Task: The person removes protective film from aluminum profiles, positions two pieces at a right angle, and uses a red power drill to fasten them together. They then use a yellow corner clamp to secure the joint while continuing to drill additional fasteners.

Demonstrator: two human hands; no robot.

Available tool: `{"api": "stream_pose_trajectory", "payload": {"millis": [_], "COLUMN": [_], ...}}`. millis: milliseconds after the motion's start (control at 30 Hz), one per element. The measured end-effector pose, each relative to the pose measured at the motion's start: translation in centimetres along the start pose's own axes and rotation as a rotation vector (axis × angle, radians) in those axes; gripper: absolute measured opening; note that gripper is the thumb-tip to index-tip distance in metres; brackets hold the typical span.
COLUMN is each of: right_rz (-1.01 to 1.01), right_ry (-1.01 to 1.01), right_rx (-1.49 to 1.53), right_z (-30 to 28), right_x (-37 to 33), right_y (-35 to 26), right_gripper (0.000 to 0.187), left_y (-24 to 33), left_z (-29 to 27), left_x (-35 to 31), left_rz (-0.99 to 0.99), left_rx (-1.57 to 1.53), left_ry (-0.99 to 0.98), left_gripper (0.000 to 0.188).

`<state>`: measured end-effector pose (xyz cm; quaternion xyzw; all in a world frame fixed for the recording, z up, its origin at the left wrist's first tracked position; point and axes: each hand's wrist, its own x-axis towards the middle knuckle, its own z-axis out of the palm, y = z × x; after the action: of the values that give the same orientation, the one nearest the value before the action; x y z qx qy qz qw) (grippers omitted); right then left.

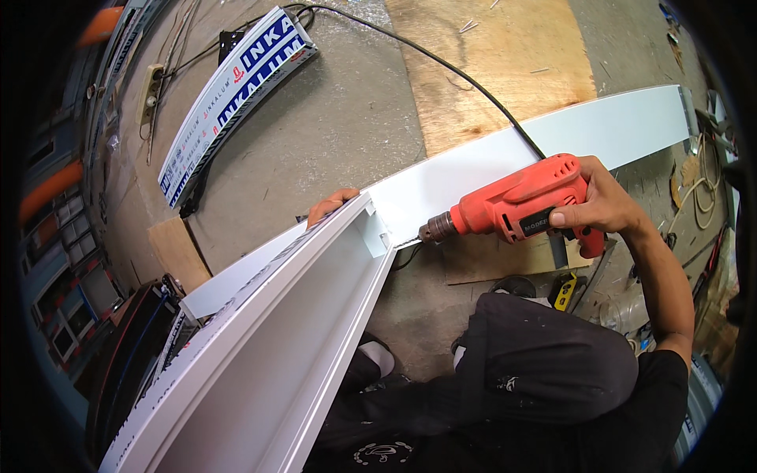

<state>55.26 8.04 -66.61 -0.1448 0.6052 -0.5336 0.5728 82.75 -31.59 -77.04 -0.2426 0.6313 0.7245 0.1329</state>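
My right hand [603, 201] is wrapped round the handle of a red power drill [512, 197]. The drill's dark chuck [438, 228] points left, and its thin bit reaches the corner of a white channel-shaped frame profile [260, 323]. That profile slants up from the lower left and meets a wide white panel [615, 126] running to the right. Behind the profile's far edge shows my left hand [331, 205], its fingers curled over that edge; the rest of it is hidden. A black cable [465, 75] arcs from the drill toward the far left.
A sheet of plywood [489, 71] lies on the concrete floor beyond the panel. White profile pieces in blue-printed film [236, 98] lie at the far left, beside a power strip [148, 94]. Near my knee is a yellow and black tool [564, 292]. Cables and scraps line the right side.
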Motion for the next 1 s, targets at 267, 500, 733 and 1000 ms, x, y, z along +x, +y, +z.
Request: {"api": "stream_pose_trajectory", "payload": {"millis": [267,500,733,1000], "right_rz": [-0.007,0.024,0.012,-0.116], "right_ry": [0.006,-0.005,0.021,0.063], "right_rx": [-0.017,0.02,-0.022,-0.103], "right_z": [0.1,0.2,0.8,1.9], "right_x": [-0.1,-0.1,-0.8,-1.6], "right_y": [0.3,0.2,0.3,2.0], "right_gripper": [0.053,0.053,0.056,0.058], "left_y": [0.6,-2.1,-2.0,-2.5], "left_z": [-0.1,-0.3,-1.4,-0.4], "left_x": [0.0,-0.1,-0.3,-0.8], "left_rz": [-0.103,0.183,-0.056,0.137], "left_rx": [0.017,-0.085,-0.409,-0.441], "left_ry": [0.032,0.0,-0.042,-0.017], "left_gripper": [0.024,0.034,0.032,0.052]}}
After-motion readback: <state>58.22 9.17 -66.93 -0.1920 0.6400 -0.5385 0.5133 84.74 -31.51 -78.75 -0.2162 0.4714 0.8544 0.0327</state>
